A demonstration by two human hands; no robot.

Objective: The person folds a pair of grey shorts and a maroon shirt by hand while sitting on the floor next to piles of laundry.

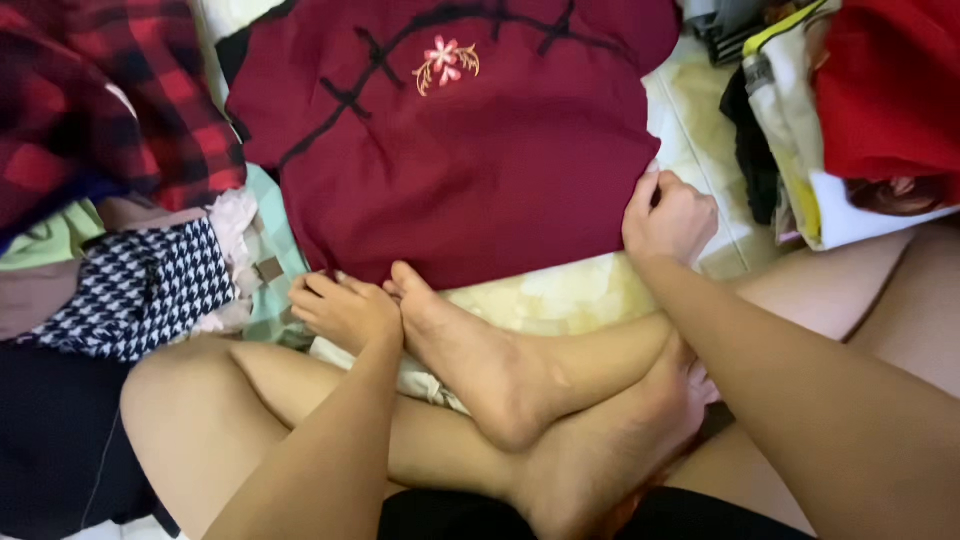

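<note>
Gripping the dark red embroidered cloth garment, the right hand pinches its lower corner shut; the left hand, fingers curled, apparently holds the hem. Uneven pulling could wrinkle it against the bare foot.

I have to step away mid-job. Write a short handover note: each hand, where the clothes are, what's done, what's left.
Left hand: at the lower left corner of the dark red embroidered fabric garment, fingers curled at its hem.
Right hand: gripping the garment's lower right edge.
Garment lies spread flat on the pale floor, not yet folded.
Red-and-black checked cloth and black-and-white houndstooth cloth lie heaped at left, unfolded.
</note>
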